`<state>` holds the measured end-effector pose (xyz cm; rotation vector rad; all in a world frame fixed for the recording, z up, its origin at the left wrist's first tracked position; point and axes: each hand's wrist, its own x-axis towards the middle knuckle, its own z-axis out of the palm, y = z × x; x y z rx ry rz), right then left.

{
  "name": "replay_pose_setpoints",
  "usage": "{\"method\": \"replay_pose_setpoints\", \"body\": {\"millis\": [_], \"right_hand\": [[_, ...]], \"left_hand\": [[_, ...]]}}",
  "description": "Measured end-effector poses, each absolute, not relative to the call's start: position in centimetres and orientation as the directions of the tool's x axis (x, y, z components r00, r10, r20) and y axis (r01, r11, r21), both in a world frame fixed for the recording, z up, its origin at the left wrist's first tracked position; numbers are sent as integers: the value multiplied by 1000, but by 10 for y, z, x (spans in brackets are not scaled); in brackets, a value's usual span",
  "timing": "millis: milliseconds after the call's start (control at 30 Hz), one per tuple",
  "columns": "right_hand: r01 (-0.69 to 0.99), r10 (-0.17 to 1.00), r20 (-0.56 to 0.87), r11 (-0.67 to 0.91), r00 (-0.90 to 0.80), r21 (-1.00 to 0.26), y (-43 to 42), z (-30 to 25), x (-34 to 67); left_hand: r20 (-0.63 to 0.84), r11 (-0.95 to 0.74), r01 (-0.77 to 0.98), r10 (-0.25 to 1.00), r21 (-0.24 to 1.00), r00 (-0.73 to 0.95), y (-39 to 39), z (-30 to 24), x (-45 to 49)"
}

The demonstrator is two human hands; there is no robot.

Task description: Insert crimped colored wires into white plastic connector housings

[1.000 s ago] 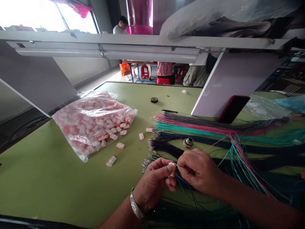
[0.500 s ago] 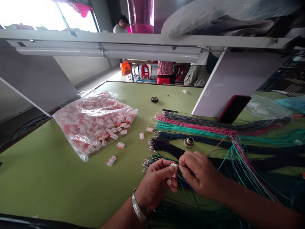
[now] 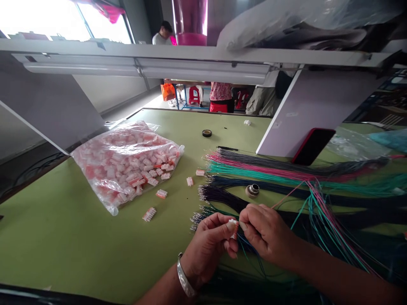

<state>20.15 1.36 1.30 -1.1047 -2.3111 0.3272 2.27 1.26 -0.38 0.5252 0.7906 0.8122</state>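
Note:
In my left hand (image 3: 208, 243) a small white and orange connector housing (image 3: 234, 228) is pinched between thumb and fingers. My right hand (image 3: 267, 231) is closed in a pinch right beside it, thumb and forefinger at the housing's side. A thin pink wire (image 3: 288, 195) runs from the bundle into this hand; its end is hidden by the fingers. Below and behind both hands lie dark wires (image 3: 222, 197) with metal terminals on their left ends. Green wires (image 3: 244, 167) and pink wires (image 3: 235, 160) lie beyond them.
A clear plastic bag (image 3: 111, 169) of connector housings lies on the left, with several loose housings (image 3: 161, 193) near it. A tape roll (image 3: 207, 133), a metal-topped round piece (image 3: 252, 190) and a phone (image 3: 313, 146) stand farther back. An overhead shelf (image 3: 143, 51) spans the table.
Both hands stay almost in place, with the housing still in my left fingers. The whole view has shifted very slightly.

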Motion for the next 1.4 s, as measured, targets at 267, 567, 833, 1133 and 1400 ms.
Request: {"method": "replay_pose_setpoints", "body": {"millis": [267,567,833,1133,1400], "right_hand": [[609,784,402,620,-472,-495,10,13,199],[802,919,211,394,-333,-449,82,34,230],[982,982,64,181,-178,-45,198,8,273],[983,985,-6,173,-174,-67,222,-16,290],[907,977,175,184,-125,-378,221,-8,317]], "left_hand": [[-376,580,-461,803,672,462,10,-4,22],[-318,543,-571,834,615,451,22,-6,17],[-338,550,-577,832,604,439,26,-10,16],[-340,569,-566,818,597,463,26,-9,15],[-349,575,-566,815,591,463,25,-10,15]]}}
